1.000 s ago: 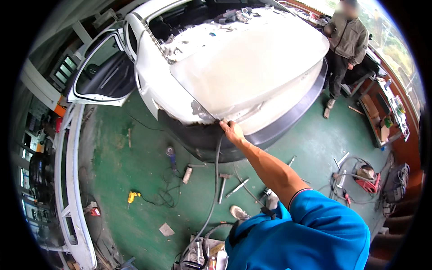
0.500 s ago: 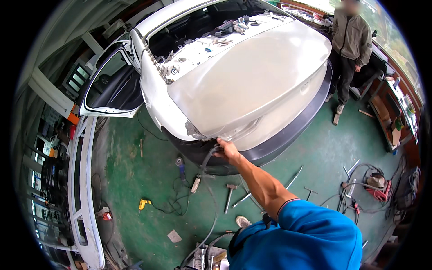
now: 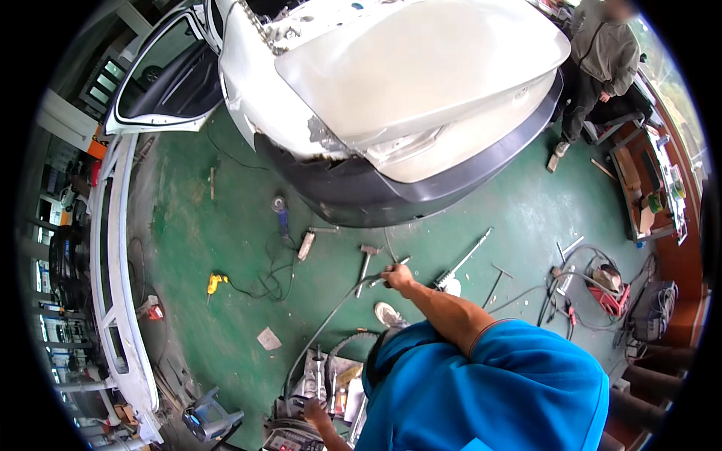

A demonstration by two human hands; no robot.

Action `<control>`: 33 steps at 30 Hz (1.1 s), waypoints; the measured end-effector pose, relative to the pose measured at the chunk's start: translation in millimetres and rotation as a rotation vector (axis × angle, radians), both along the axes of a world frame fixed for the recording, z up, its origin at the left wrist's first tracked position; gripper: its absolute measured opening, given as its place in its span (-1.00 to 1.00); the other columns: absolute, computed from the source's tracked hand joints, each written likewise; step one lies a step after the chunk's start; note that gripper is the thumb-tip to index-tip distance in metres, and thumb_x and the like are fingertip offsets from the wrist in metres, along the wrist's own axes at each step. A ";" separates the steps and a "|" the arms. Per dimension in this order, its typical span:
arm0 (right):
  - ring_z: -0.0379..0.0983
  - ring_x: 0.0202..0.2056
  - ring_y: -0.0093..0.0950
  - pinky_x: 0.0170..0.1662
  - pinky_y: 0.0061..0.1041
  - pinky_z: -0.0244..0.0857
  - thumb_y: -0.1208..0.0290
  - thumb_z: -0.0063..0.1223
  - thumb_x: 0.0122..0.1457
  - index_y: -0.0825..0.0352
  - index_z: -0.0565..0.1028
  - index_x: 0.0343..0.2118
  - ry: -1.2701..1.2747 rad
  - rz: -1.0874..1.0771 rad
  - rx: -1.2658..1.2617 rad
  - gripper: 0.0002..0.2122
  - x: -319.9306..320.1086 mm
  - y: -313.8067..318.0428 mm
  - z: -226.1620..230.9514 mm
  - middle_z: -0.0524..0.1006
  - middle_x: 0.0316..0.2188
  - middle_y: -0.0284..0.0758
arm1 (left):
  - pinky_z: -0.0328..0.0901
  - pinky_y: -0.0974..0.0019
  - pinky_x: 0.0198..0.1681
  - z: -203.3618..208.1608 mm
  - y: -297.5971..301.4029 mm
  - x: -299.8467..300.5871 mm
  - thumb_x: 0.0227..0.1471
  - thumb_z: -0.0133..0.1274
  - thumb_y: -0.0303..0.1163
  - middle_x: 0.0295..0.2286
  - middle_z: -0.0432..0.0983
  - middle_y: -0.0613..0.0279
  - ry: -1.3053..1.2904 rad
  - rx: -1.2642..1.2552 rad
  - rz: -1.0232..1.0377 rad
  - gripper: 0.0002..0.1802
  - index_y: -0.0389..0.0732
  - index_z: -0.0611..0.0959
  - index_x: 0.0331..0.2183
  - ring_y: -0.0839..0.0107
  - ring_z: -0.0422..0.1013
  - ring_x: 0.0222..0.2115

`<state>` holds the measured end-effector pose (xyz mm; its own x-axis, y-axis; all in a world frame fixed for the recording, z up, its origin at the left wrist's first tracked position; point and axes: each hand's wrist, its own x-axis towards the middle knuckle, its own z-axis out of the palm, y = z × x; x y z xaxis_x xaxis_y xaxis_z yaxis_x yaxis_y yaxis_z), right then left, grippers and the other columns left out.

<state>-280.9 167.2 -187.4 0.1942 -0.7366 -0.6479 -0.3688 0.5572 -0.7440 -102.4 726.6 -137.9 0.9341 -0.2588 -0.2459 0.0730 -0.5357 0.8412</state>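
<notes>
1. The right hand (image 3: 396,276) is closed around a grey hose (image 3: 331,319), gripping it near its upper end, out in front of the person's blue sleeve (image 3: 489,376).
2. The hose drops from that hand in a long curve toward the near left and ends among the gear at the person's feet.
3. The left hand (image 3: 314,411) is low at the near edge, resting on a machine (image 3: 301,432) on the floor – whether its fingers are closed or spread cannot be told.
4. Just beyond the right hand a hammer (image 3: 365,263) lies on the green floor (image 3: 195,248), with a long metal bar (image 3: 466,259) to its right.
5. Further left lie a small grey tool (image 3: 305,245), a blue grinder (image 3: 282,214) with its cable, and a yellow drill (image 3: 214,283).
6. On the far side stands a white car (image 3: 391,83) with a dark bumper (image 3: 421,199); its paint is scraped bare at the left corner.
7. The car's door (image 3: 162,83) hangs open at the far left.
8. A loose white body panel (image 3: 113,278) lies along the left side.
9. At the far right another person (image 3: 598,68) in a grey top stands beside the car – near a cluttered tabletop (image 3: 647,188).
10. A red machine (image 3: 605,279) with tangled cables sits on the floor at the right.
</notes>
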 end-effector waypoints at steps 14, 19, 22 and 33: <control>0.58 -0.11 -0.11 -0.03 -0.24 0.46 0.19 0.20 0.01 0.42 0.60 -0.15 0.772 0.511 -0.152 -0.58 -115.9 36.2 -37.3 0.63 -0.19 -0.02 | 0.25 0.47 -0.67 -6.9 -71.8 138.0 0.04 0.10 -0.51 -0.44 0.56 0.13 0.601 0.081 -0.098 -0.76 -0.31 0.59 -0.19 0.39 0.46 -0.61; 0.59 -0.21 -0.36 -0.16 -0.40 0.47 0.21 0.22 0.13 0.50 0.53 0.00 0.085 0.177 -0.104 -0.53 -90.5 -74.4 126.1 0.64 -0.28 -0.11 | 0.34 0.41 -0.53 25.4 -225.8 186.4 0.07 0.10 -0.50 -0.41 0.54 0.16 0.405 -0.038 -0.228 -0.80 -0.34 0.60 -0.21 0.45 0.45 -0.55; 0.54 -0.28 -0.49 -0.20 -0.46 0.45 0.26 0.19 0.20 0.49 0.52 0.00 -0.133 0.119 -0.430 -0.59 -105.4 -152.3 274.2 0.63 -0.29 -0.24 | 0.42 0.27 -0.12 105.0 -390.5 140.2 0.14 0.09 -0.42 -0.24 0.58 0.05 -0.016 -0.110 -0.571 -0.63 -0.45 0.57 -0.06 0.28 0.52 -0.25; 0.51 -0.42 -0.54 -0.32 -0.52 0.43 0.40 0.17 0.17 0.49 0.58 -0.24 -0.429 0.022 -0.759 -0.78 -25.8 -597.5 485.3 0.57 -0.44 -0.30 | 0.21 -0.02 0.17 358.2 -790.7 -11.4 0.12 0.07 -0.39 0.08 0.36 -0.16 -0.936 -0.358 -0.862 -0.53 -0.44 0.49 0.03 -0.10 0.30 0.10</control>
<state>-306.7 -430.4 297.9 0.3281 -0.9328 0.1489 0.0237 -0.1494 -0.9885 -113.8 -64.1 220.3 0.2170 -0.7670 0.6038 -0.8594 0.1432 0.4908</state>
